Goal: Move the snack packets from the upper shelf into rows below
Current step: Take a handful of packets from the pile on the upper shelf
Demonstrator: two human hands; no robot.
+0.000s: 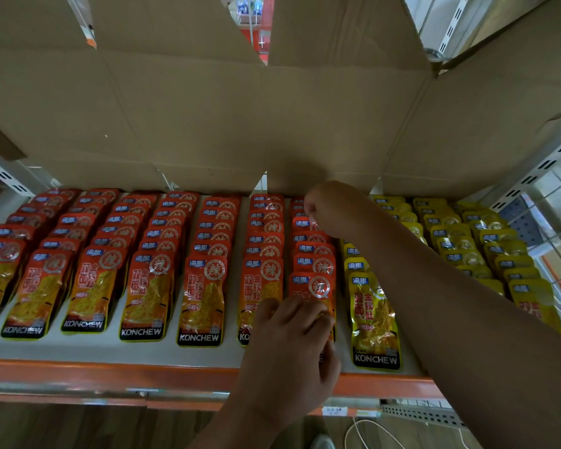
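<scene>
Red KONCHEW snack packets lie in several overlapping rows on the white shelf point(78, 350), with yellow packets point(374, 319) in rows to the right. My left hand point(292, 348) rests curled on the front packet point(311, 286) of the rightmost red row, its fingers on the packet's lower half. My right hand point(329, 205) reaches to the back of that same row, and its fingertips pinch the top edge of a red packet point(302, 223) there. My right forearm crosses over the yellow rows.
Opened cardboard box flaps point(272, 118) stand behind and above the shelf. An orange shelf beam point(110, 371) runs along the front. White slotted uprights point(544, 163) and a wire mesh panel flank the right side. A white cable lies on the floor below.
</scene>
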